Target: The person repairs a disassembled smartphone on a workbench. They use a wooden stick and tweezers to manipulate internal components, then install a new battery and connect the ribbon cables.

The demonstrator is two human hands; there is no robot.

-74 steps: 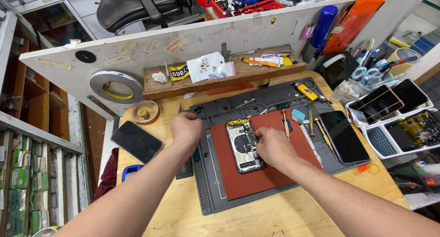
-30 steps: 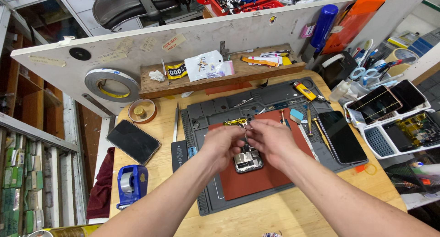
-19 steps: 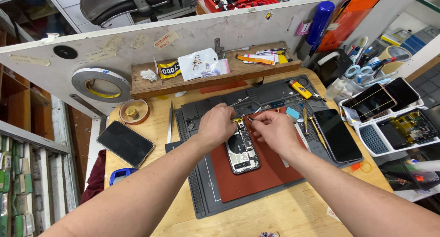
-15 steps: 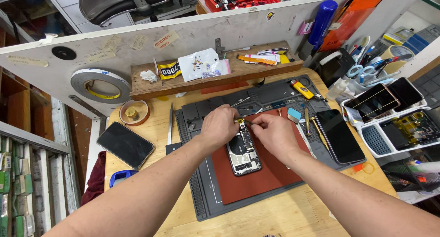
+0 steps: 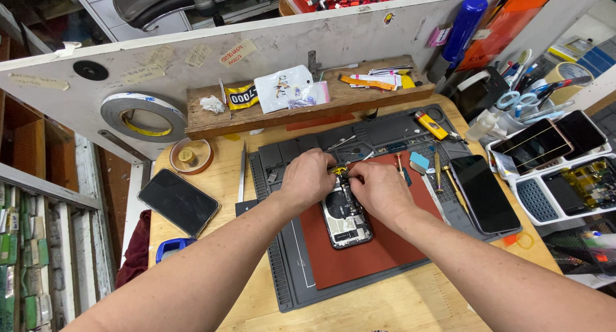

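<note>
A light wooden workbench point(image 5: 410, 306) carries a dark grey work mat point(image 5: 289, 268) with a red pad point(image 5: 378, 252) on it; left of the mat lie a dark phone point(image 5: 178, 202), metal tweezers point(image 5: 242, 173), a small round dish point(image 5: 189, 155); a white tray point(image 5: 532, 204) sits at the right edge; a wooden shelf point(image 5: 308, 107) stands behind

Phone repair workshop: repair mat point(image 5: 289, 268), opened phone point(image 5: 346, 220)
</note>
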